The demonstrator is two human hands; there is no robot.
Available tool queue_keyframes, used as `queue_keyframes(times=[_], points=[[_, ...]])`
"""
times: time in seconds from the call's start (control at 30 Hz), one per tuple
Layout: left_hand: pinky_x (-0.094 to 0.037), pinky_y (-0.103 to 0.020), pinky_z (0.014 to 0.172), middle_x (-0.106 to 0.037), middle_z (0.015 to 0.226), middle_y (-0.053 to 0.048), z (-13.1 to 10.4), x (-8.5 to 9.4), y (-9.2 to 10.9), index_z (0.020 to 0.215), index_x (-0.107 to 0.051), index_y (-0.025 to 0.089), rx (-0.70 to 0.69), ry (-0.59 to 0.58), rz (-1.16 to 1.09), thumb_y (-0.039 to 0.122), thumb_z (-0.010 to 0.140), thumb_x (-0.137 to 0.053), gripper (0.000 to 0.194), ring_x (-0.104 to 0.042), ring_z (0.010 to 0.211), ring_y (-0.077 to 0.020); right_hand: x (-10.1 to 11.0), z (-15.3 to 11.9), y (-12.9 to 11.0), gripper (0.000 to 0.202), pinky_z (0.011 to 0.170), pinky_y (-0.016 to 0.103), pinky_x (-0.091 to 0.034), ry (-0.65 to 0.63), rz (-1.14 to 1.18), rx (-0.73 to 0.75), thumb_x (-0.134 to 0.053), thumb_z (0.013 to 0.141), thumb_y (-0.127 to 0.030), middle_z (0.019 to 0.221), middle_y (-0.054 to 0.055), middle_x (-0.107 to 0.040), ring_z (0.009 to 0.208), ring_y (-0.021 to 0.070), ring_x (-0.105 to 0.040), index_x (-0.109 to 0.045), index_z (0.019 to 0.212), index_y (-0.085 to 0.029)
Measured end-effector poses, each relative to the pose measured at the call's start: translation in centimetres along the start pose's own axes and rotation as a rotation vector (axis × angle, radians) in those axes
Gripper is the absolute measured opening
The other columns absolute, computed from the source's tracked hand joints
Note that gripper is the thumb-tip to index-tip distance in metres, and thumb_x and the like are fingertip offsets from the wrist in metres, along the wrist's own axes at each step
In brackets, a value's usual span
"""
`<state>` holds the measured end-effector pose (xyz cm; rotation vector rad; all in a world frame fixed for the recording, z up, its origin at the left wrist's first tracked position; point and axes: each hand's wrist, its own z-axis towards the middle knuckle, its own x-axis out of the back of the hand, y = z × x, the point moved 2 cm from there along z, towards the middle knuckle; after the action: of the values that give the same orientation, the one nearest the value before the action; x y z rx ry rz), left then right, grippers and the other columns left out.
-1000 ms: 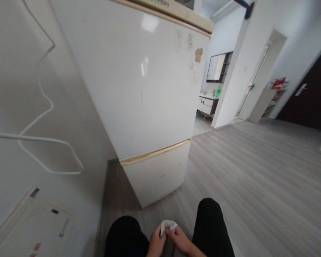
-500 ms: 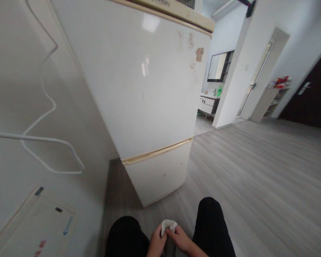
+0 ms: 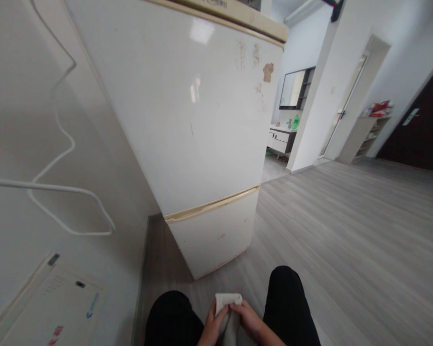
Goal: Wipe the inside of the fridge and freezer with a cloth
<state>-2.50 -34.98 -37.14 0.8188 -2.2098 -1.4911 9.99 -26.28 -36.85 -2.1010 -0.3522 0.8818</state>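
Observation:
A light grey-white cloth-like item (image 3: 228, 299) is between my knees at the bottom of the view, its pale upper edge spread fairly flat. My left hand (image 3: 213, 323) grips its left side, thumb on the near face. On the right side, my right hand (image 3: 249, 319) pinches it just under the upper edge. The darker lower part hangs down between my wrists and runs out of view. What exactly the item is, I cannot tell for sure.
A white refrigerator (image 3: 202, 125) stands ahead. White cable (image 3: 68, 187) hangs at the left wall above a panel box (image 3: 57, 302). My black-clad knees (image 3: 286, 298) flank my hands. Beyond are a washbasin cabinet (image 3: 279, 139), a shelf (image 3: 368, 137) and a dark door (image 3: 418, 125).
The item's upper edge has gone from bunched and rounded to wider and flatter. Both hands have shifted slightly, the right one a little to the right.

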Motion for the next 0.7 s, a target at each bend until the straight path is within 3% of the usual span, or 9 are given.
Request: queue_keyframes(times=[0.2, 0.3, 0.4, 0.53, 0.7], points=[[-0.036, -0.05, 0.122, -0.077, 0.114, -0.017, -0.4, -0.4, 0.2, 0.1, -0.077, 0.014, 0.093, -0.226, -0.156, 0.08, 0.052, -0.08, 0.081, -0.06, 0.129, -0.0395, -0.6, -0.8, -1.1, 0.043, 0.084, 0.036, -0.052, 0.053, 0.264, -0.054, -0.084, 0.054, -0.037, 0.087, 0.006, -0.074, 0.086, 0.0249, -0.068, -0.068, 0.089, -0.017], [-0.04, -0.049, 0.119, -0.074, 0.121, -0.017, -0.5, 0.1, 0.7, 0.104, -0.075, 0.014, 0.072, -0.15, -0.178, 0.081, 0.054, -0.078, 0.083, -0.061, 0.128, -0.038, -0.5, -0.7, -1.2, 0.045, 0.084, 0.036, -0.053, 0.083, 0.25, -0.055, -0.082, 0.053, -0.038, 0.089, 0.009, -0.073, 0.088, 0.0259, -0.067, -0.068, 0.09, -0.015], [-0.047, -0.047, 0.112, -0.074, 0.12, -0.016, -0.5, 0.6, 1.1, 0.108, -0.074, 0.015, 0.064, -0.064, -0.135, 0.081, 0.053, -0.078, 0.085, -0.063, 0.124, -0.038, 0.2, 0.0, -1.3, 0.048, 0.086, 0.036, -0.053, 0.204, 0.165, -0.008, -0.08, 0.055, -0.045, 0.091, 0.009, -0.072, 0.091, 0.0266, -0.067, -0.066, 0.09, -0.016], [-0.053, -0.041, 0.099, -0.076, 0.103, -0.014, -0.2, 1.2, 1.6, 0.093, -0.07, 0.017, -0.004, 0.12, 0.043, 0.086, 0.046, -0.075, 0.084, -0.068, 0.11, -0.0366, 1.6, 1.5, -0.8, 0.054, 0.096, 0.045, -0.049, 0.288, -0.122, 0.072, -0.075, 0.06, -0.06, 0.098, 0.012, -0.073, 0.101, 0.0332, -0.066, -0.068, 0.091, -0.016], [-0.053, -0.036, 0.083, -0.069, 0.079, -0.005, -0.2, 1.3, 2.5, 0.081, -0.061, 0.022, -0.156, 0.2, 0.191, 0.094, 0.056, -0.062, 0.076, -0.067, 0.085, -0.0278, 3.3, 2.9, 1.2, 0.039, 0.093, 0.048, -0.046, 0.335, -0.416, 0.178, -0.068, 0.067, -0.052, 0.092, 0.012, -0.069, 0.093, 0.0328, -0.064, -0.064, 0.089, -0.02]])
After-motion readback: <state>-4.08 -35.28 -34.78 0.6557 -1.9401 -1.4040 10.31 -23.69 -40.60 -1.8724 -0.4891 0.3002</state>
